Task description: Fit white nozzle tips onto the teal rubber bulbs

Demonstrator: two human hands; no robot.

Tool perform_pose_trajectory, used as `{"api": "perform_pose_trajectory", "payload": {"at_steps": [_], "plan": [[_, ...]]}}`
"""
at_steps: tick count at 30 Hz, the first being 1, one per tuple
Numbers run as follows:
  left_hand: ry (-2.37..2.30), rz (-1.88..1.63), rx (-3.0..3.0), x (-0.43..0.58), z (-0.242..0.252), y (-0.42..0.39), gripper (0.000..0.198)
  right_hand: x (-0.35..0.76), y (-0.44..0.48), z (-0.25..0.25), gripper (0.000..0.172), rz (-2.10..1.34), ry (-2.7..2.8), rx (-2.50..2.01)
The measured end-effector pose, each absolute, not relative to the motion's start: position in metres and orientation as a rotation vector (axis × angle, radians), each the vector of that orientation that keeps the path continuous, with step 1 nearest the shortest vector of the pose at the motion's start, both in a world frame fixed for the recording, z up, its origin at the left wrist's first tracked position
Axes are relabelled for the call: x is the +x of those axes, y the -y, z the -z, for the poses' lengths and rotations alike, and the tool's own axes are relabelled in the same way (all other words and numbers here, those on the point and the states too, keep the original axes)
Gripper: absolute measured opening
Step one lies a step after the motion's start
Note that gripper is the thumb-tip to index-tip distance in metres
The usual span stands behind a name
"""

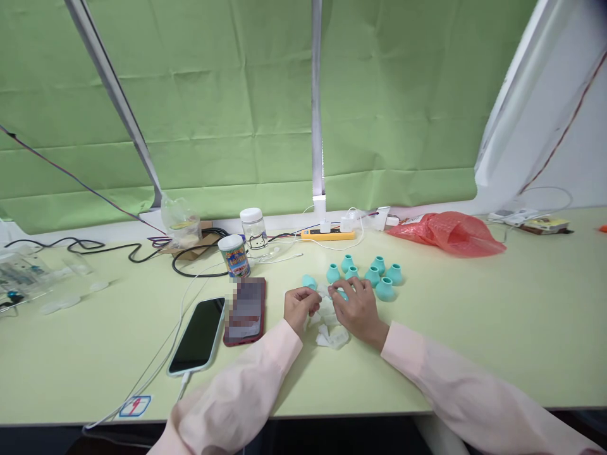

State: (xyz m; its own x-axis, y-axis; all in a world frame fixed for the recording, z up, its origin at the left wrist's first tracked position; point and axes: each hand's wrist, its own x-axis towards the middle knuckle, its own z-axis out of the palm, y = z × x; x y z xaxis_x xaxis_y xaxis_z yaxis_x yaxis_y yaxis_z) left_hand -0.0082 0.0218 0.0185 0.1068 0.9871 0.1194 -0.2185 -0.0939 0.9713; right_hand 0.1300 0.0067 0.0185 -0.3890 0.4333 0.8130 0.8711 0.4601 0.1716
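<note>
My left hand [300, 306] and right hand [359, 308] curl over small white plastic pieces [334, 337] beside teal cups [385, 289]; I cannot tell if either grips one.

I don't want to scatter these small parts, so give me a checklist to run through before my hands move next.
1. Both hands in view: ok, left hand and right hand at the white pieces.
2. Pieces gathered: ok, one pile between the hands.
3. Teal caps grouped: ok, just beyond the right hand.
4. Grip on a piece: cannot tell, too small.
5. Phone clear of hands: ok, lying leftward.
</note>
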Motion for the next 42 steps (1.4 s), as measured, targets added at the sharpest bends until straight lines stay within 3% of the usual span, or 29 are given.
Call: {"api": "perform_pose_trajectory", "payload": {"at_steps": [6, 10, 20, 35, 42], "plan": [[-0.882, -1.245, 1.159, -0.007, -0.02, -0.02, 0.003, 0.131, -0.009, -0.015, 0.02, 0.632, 2.001, -1.117], [-0.84, -1.176, 1.155, -0.006, -0.026, -0.016, 0.017, 0.13, -0.01, -0.012, 0.017, 0.557, 1.98, -1.146], [-0.891, -1.156, 1.105, -0.009, -0.017, -0.025, 0.028, 0.131, -0.008, -0.017, 0.019, 0.768, 2.039, -1.213], [-0.859, -1.124, 1.041, -0.008, -0.019, -0.02, 0.02, 0.132, -0.01, -0.012, 0.016, 0.591, 1.988, -1.227], [-0.905, -1.19, 1.084, -0.008, -0.019, -0.021, 0.006, 0.13, -0.008, -0.017, 0.018, 0.745, 2.032, -1.189]]}}
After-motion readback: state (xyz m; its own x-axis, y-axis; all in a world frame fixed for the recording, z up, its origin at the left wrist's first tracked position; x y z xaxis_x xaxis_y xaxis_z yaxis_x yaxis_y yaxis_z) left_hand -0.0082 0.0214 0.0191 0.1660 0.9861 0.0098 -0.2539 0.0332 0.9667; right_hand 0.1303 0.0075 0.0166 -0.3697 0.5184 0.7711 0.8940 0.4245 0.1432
